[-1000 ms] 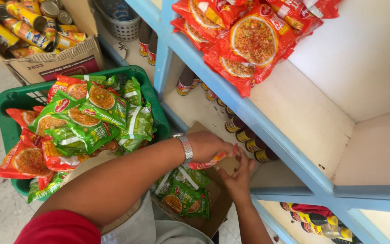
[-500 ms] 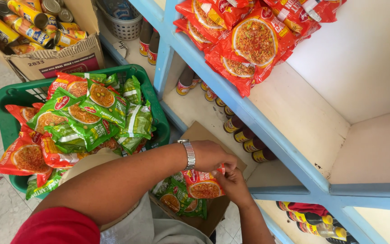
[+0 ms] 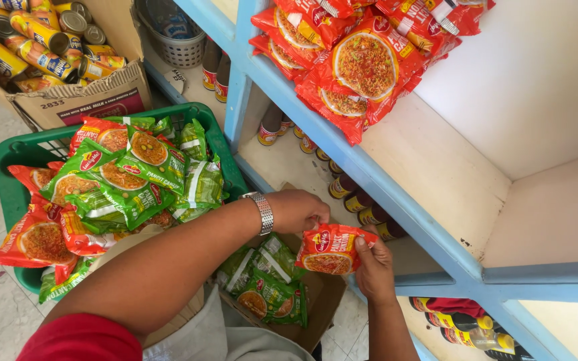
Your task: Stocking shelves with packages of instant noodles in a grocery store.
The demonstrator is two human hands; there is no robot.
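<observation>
Over the cardboard box [image 3: 316, 307], both hands clamp one red noodle packet [image 3: 329, 249]: left hand [image 3: 299, 210] pinches its top-left corner, right hand [image 3: 372, 267] its right edge. Looks mid-transfer; next move needs a lift toward the blue shelf [image 3: 396, 194]. Box holds green packets [image 3: 262, 281]; green basket [image 3: 15, 160] holds mixed green and red ones.

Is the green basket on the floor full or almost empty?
Full: the green basket is heaped above its rim with green and red noodle packets.
</observation>
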